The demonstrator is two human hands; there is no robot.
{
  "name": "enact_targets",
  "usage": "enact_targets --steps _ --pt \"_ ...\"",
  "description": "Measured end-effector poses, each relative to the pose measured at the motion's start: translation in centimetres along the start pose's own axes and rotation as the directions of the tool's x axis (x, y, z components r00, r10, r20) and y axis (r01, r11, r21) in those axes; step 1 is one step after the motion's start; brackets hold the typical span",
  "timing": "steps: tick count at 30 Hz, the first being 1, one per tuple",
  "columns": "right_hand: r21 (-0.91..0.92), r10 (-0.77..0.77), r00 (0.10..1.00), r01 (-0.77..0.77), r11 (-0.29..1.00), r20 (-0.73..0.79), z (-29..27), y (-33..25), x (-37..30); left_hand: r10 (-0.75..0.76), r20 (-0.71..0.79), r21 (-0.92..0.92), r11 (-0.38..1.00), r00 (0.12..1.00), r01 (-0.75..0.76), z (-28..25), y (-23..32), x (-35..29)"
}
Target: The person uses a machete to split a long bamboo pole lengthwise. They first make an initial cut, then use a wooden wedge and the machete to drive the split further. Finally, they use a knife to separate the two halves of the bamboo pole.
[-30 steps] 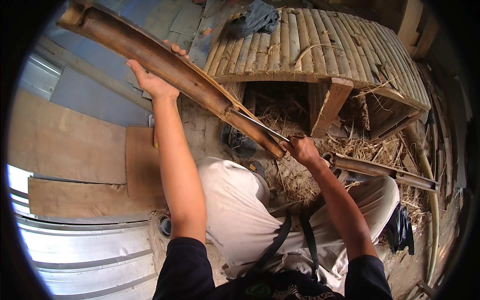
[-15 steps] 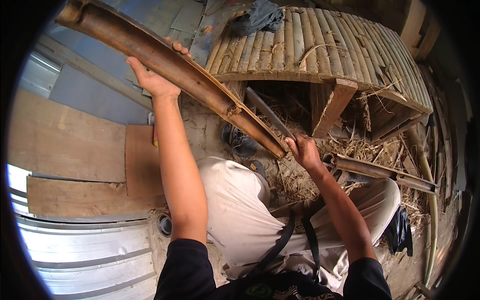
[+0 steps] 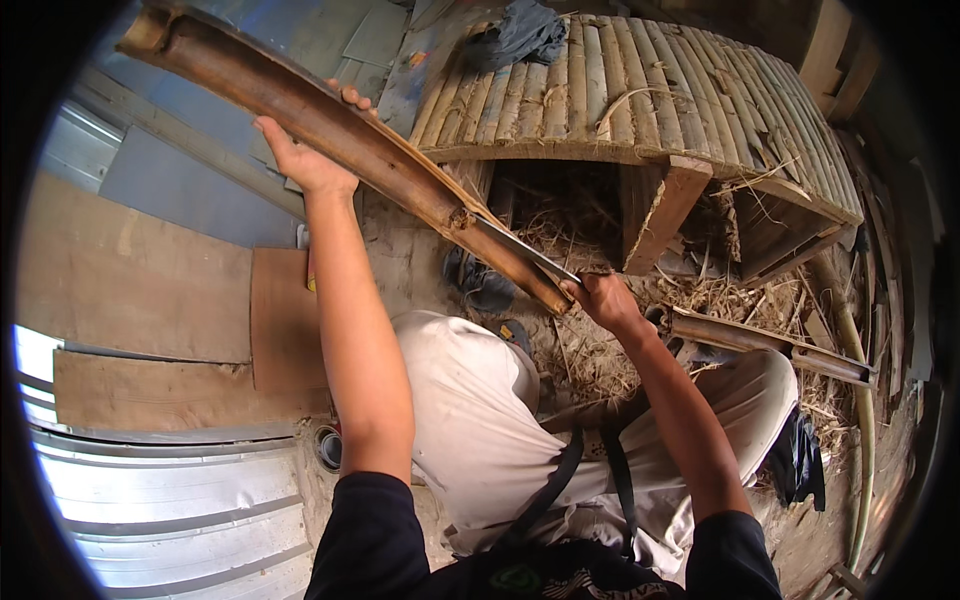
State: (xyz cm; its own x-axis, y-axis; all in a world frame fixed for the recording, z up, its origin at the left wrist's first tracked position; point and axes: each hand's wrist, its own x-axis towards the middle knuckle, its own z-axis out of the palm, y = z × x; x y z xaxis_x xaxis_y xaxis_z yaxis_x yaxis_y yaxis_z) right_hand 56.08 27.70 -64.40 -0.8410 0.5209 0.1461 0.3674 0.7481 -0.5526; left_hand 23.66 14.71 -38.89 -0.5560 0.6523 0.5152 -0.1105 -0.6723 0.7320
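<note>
A long split bamboo half [image 3: 330,135], brown and hollow side up, slants from the upper left down to the middle. My left hand [image 3: 315,160] supports it from beneath, with the thumb on the near side and fingertips showing over the far edge. In my right hand [image 3: 605,300] is a knife [image 3: 530,248] with a long, straight grey blade. The blade lies along the bamboo's far edge near its lower end, just past a node. My right fingers close round the handle, which they mostly hide, close to the bamboo's lower tip.
A low bamboo-slat bench [image 3: 620,95] with wooden legs stands ahead, with a dark plastic bag [image 3: 518,35] on top. Shavings [image 3: 600,350] litter the ground. Another split bamboo piece [image 3: 770,345] lies by my right knee. Wooden boards [image 3: 140,270] and corrugated metal [image 3: 180,510] are at left.
The knife blade has swung down and left, from above the bamboo's far side onto its edge. The bamboo and my left hand have barely shifted.
</note>
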Motion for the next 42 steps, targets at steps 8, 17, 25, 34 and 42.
enact_targets --steps 8,17,25,34,42 --pt "0.089 -0.107 0.978 0.124 0.988 -0.179 1.6 0.3 -0.2 -0.008 -0.011 0.011 1.000 1.000 0.008 0.5 -0.2 -0.1" --pt "0.175 -0.029 0.977 0.068 0.982 -0.213 1.4 0.2 -0.7 -0.028 0.063 -0.150 0.988 0.998 0.037 -0.1 0.0 0.0" --pt "0.120 0.008 0.996 0.003 0.993 -0.090 1.1 -0.5 -1.1 0.097 -0.224 0.149 0.987 0.970 -0.064 2.0 -0.6 0.3" --pt "0.083 -0.140 0.988 0.145 0.986 -0.064 0.1 -5.2 -4.9 0.093 -0.231 0.190 0.981 0.969 -0.049 2.2 -0.7 0.0" --pt "0.016 -0.212 0.976 0.214 0.977 -0.056 -1.2 -6.0 -5.3 0.063 -0.143 0.141 0.989 0.988 -0.042 2.1 -0.4 -0.2"
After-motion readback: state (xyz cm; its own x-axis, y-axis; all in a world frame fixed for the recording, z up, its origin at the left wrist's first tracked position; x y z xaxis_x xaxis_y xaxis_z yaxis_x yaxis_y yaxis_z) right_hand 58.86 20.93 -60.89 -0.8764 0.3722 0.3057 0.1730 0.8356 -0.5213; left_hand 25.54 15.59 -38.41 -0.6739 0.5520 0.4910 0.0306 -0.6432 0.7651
